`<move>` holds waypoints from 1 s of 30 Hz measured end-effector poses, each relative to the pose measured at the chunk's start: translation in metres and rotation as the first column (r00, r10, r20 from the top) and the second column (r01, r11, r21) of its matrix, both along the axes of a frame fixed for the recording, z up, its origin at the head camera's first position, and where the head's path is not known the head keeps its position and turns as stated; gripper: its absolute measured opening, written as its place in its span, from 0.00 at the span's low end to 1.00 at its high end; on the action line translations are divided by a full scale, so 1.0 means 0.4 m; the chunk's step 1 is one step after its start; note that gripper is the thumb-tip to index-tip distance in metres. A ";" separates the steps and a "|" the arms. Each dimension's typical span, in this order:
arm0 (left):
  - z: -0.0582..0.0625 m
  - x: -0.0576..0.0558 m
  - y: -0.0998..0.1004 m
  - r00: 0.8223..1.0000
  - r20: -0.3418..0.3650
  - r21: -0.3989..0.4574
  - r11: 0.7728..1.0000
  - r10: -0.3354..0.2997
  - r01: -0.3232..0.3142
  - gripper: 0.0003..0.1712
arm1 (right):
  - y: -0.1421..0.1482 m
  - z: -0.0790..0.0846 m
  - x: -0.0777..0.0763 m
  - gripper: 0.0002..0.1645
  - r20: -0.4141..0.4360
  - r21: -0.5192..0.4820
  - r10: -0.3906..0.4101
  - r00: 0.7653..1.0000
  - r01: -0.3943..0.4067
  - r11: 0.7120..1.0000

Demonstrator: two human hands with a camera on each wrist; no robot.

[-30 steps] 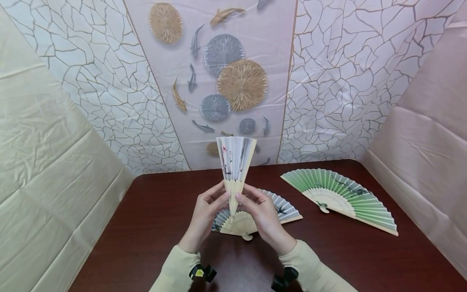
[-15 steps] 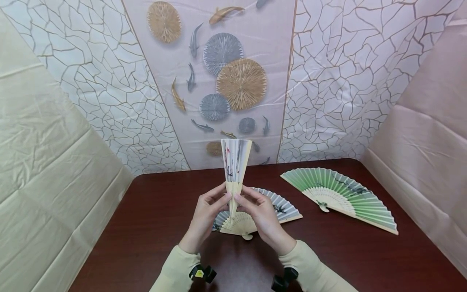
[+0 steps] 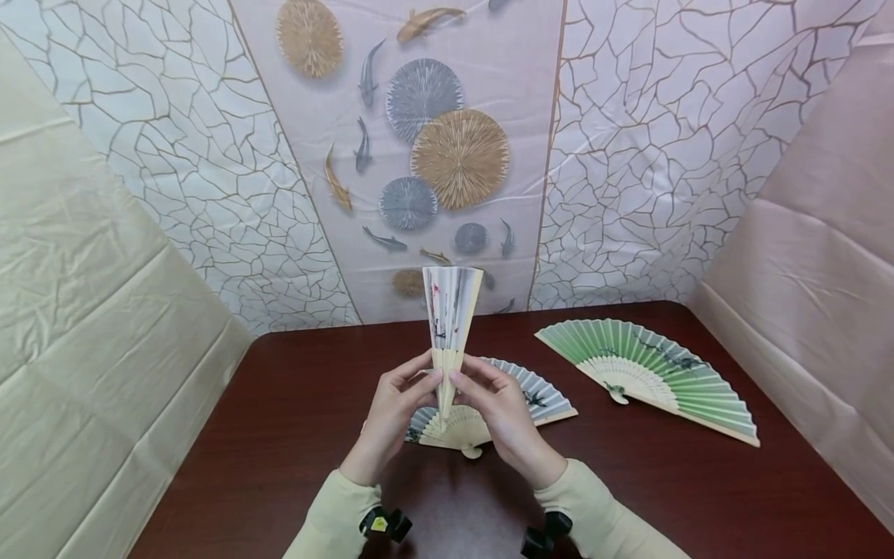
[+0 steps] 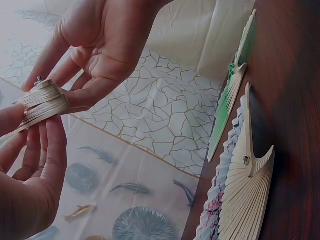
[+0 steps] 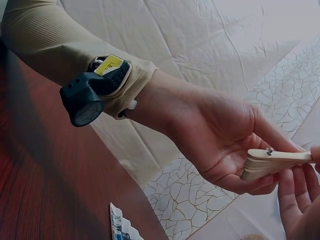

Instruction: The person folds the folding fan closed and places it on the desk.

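A partly folded fan (image 3: 450, 310) with pale ribs and a white leaf printed with red and dark marks stands upright above the table. My left hand (image 3: 394, 411) pinches its ribs from the left, and my right hand (image 3: 504, 411) pinches them from the right. In the left wrist view the bunched rib ends (image 4: 47, 102) and their metal rivet show between both hands. Behind and below the hands, a spread white-grey fan (image 3: 548, 396) lies on the table, partly hidden by them. Farther right lies a spread green fan (image 3: 649, 361).
The dark reddish-brown table (image 3: 279, 435) has a patterned cloth (image 3: 461, 163) hanging behind it. Pale cloth walls rise at the left (image 3: 119, 310) and right (image 3: 810, 310). Each wrist wears a small black camera (image 5: 90, 95).
The held fan has narrowed, its outer ribs drawn closer together between my hands. Both hands stay in nearly the same place. The two fans on the table lie as before.
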State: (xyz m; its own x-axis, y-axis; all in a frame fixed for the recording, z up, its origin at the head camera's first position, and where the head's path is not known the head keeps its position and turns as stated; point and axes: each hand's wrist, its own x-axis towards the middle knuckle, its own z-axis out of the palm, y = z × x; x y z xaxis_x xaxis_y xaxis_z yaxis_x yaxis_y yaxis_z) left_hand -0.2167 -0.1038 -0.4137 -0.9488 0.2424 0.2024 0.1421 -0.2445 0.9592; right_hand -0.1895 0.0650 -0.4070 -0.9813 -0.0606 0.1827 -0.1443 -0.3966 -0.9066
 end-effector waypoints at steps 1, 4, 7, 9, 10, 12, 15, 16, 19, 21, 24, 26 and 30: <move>0.000 0.001 -0.001 1.000 0.001 0.000 1.000 -0.003 0.003 0.26 | 0.000 0.000 0.001 0.23 -0.004 -0.002 0.001 1.000 -0.001 1.000; 0.003 0.003 -0.003 1.000 0.011 0.016 1.000 -0.015 0.015 0.26 | -0.001 0.001 0.002 0.23 -0.013 -0.004 0.006 1.000 -0.006 1.000; 0.004 0.005 -0.003 0.999 0.024 0.039 0.999 -0.030 0.029 0.27 | -0.001 0.000 0.003 0.23 -0.020 -0.003 0.009 1.000 -0.009 1.000; 0.005 0.005 -0.004 0.999 0.029 0.051 0.998 -0.044 0.043 0.27 | -0.001 -0.001 0.003 0.23 -0.022 -0.001 0.009 1.000 -0.009 1.000; 0.006 0.005 -0.005 0.998 0.029 0.053 0.997 -0.052 0.051 0.27 | -0.002 -0.001 0.003 0.23 -0.026 -0.002 0.010 1.000 -0.010 1.000; 0.007 0.003 -0.007 0.997 0.028 0.058 0.996 -0.072 0.070 0.27 | -0.002 -0.001 0.004 0.23 -0.034 -0.002 0.013 0.999 -0.013 1.000; 0.010 0.000 -0.013 0.994 0.031 0.067 0.992 -0.106 0.104 0.27 | -0.004 0.002 0.004 0.24 -0.044 -0.003 0.018 0.999 -0.018 1.000; 0.011 -0.001 -0.015 0.993 0.035 0.073 0.991 -0.114 0.111 0.27 | -0.004 0.002 0.004 0.24 -0.047 -0.002 0.022 0.999 -0.022 1.000; 0.013 -0.002 -0.019 0.989 0.047 0.089 0.986 -0.142 0.138 0.26 | -0.005 0.003 0.004 0.25 -0.052 0.002 0.029 0.998 -0.029 1.000; 0.013 -0.002 -0.021 0.986 0.057 0.099 0.984 -0.154 0.148 0.26 | -0.005 0.003 0.004 0.25 -0.052 0.006 0.033 0.998 -0.033 0.999; 0.014 0.001 -0.023 0.984 0.073 0.113 0.982 -0.160 0.151 0.26 | -0.005 0.002 0.004 0.25 -0.053 0.017 0.039 0.998 -0.039 0.999; 0.016 0.003 -0.023 0.984 0.081 0.115 0.982 -0.158 0.148 0.26 | -0.005 0.001 0.005 0.26 -0.052 0.019 0.043 0.998 -0.042 0.999; 0.017 0.004 -0.024 0.982 0.090 0.120 0.981 -0.165 0.154 0.25 | -0.006 0.002 0.006 0.26 -0.053 0.019 0.049 0.997 -0.048 0.999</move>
State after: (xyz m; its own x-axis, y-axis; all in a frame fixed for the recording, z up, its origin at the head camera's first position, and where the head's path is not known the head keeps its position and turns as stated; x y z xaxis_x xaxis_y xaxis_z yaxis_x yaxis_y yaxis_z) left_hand -0.2150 -0.1133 -0.4068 -0.9163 0.3736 0.1442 -0.0014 -0.3632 0.9317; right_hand -0.1872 0.0626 -0.4063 -0.9659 -0.1115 0.2336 -0.1740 -0.3885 -0.9049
